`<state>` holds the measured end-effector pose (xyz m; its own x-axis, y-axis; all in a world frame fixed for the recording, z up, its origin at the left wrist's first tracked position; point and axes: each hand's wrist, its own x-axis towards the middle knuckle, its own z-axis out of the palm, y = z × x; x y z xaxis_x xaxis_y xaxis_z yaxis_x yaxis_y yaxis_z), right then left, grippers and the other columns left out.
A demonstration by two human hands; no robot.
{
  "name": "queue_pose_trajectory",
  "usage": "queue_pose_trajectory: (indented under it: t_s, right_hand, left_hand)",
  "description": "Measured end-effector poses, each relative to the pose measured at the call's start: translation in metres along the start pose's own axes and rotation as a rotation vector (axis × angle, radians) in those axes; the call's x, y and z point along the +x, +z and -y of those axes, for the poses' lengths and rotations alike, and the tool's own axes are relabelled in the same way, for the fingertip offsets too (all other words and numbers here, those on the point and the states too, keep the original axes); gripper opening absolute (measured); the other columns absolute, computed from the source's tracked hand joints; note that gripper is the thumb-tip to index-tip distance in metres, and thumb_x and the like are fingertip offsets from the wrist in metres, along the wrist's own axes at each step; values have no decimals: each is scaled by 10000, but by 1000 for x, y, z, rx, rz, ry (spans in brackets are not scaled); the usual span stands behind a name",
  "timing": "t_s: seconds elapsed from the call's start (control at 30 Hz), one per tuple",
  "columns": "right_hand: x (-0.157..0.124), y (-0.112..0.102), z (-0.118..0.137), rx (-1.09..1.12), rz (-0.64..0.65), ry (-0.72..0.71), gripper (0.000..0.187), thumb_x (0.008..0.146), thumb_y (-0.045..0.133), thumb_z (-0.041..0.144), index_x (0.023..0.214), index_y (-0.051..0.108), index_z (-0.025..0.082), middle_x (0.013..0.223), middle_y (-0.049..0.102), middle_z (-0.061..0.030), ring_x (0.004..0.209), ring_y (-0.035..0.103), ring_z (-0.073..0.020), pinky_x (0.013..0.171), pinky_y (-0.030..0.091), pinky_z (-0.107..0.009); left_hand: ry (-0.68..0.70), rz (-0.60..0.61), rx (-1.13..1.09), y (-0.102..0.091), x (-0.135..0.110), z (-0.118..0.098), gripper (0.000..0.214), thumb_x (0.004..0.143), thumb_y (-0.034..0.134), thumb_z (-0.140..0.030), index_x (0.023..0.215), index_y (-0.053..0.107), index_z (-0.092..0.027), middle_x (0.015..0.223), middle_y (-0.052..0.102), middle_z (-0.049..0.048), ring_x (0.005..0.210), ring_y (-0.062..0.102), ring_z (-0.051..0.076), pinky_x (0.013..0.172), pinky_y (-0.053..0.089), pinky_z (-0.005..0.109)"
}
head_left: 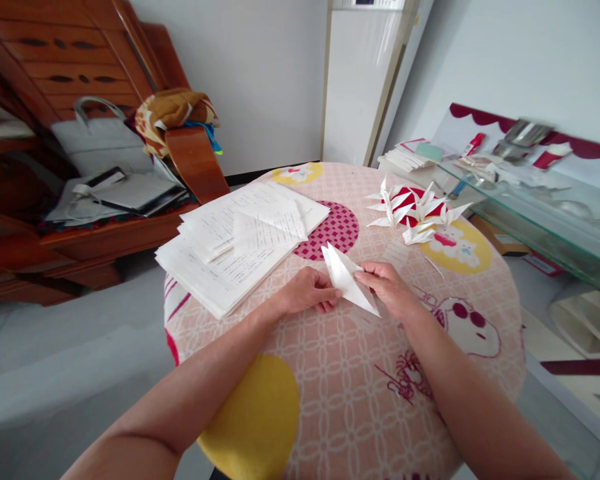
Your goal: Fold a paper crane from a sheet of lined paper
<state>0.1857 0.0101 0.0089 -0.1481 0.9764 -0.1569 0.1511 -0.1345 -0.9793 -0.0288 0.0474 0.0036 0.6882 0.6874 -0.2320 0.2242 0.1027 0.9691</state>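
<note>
Over the round pink-patterned fabric tablecloth (330, 387), a pointed, folded white paper piece (347, 285) is pinched by the left hand (310, 291) and right hand (387, 287); folding seems underway, careful edge alignment being called for.

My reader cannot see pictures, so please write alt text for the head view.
A person's left hand and right hand hold a folded white paper over a round, cloth-covered table. Several white paper birds sit at its far right, and a pile of sheets with writing lies at left.

Pale walls (250, 87); grey floor (80, 380); wooden bench (130, 241) left, glass shelf (550, 230) right.
</note>
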Motion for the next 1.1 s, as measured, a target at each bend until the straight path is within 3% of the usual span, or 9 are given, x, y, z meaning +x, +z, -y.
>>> queue_pose_trajectory:
  t_s: [0.07,0.13,0.23,0.33,0.43,0.6,0.77,0.93,1.1]
  right_hand:
    - [2,-7,0,-77,59,26,275,775,645,460,725,617,191,639,599,7,576,518,-140,535,385,-251]
    - [6,-11,0,-204,104,29,286,791,632,446,677,589,187,586,544,25,535,468,-122,498,319,-241]
    - [13,-11,2,-457,100,-65,325,808,616,380,565,515,189,520,443,48,504,394,-102,493,243,-246]
    - [17,-6,5,-722,3,-202,305,798,640,275,529,530,179,514,462,41,528,420,-107,536,253,-265]
    - [18,-1,9,-886,-68,-229,185,797,675,235,627,642,170,584,578,10,587,502,-133,584,296,-274]
    - [16,3,6,-1070,-151,-353,26,803,688,162,778,693,170,798,673,-47,755,578,-177,685,368,-281]
    - [3,9,5,-1060,-127,-452,151,836,595,64,795,698,166,835,663,-57,815,595,-180,722,394,-276]
    - [-17,12,11,-1048,5,-400,25,857,691,167,865,715,167,807,639,-31,729,586,-154,688,410,-264]
    - [-19,12,11,-1213,85,-350,120,869,725,272,848,705,156,865,649,-59,811,630,-193,726,436,-285]
  left_hand:
    - [58,-63,188,-5,-4,-1,316,816,700,-379,620,643,-137,558,627,21,506,587,120,476,450,218]
    - [221,-227,363,-9,-10,-5,353,829,688,-344,559,578,-146,499,538,-21,463,483,81,447,354,198]
    - [430,-365,459,-11,-15,-10,279,855,675,-304,635,620,-141,580,565,-17,523,487,80,494,367,202]
    - [553,-292,564,-6,-13,-8,100,868,654,-214,894,728,-151,825,683,41,679,605,118,629,480,233]
    - [661,-174,741,-1,-5,2,169,880,607,-140,975,744,-166,996,703,90,901,656,183,780,526,294]
    - [718,-126,855,-1,5,14,178,917,585,-152,1002,741,-164,1079,703,112,1012,640,217,885,526,353]
    - [696,-114,847,-5,6,18,175,924,595,-173,1017,743,-171,1076,710,104,998,646,209,892,523,339]
    - [683,-114,834,-5,6,18,200,923,617,-194,1075,745,-184,1075,713,106,1001,647,210,896,517,339]
    - [673,-131,825,-7,5,17,188,923,627,-219,1059,752,-183,1060,716,107,987,655,208,893,523,340]
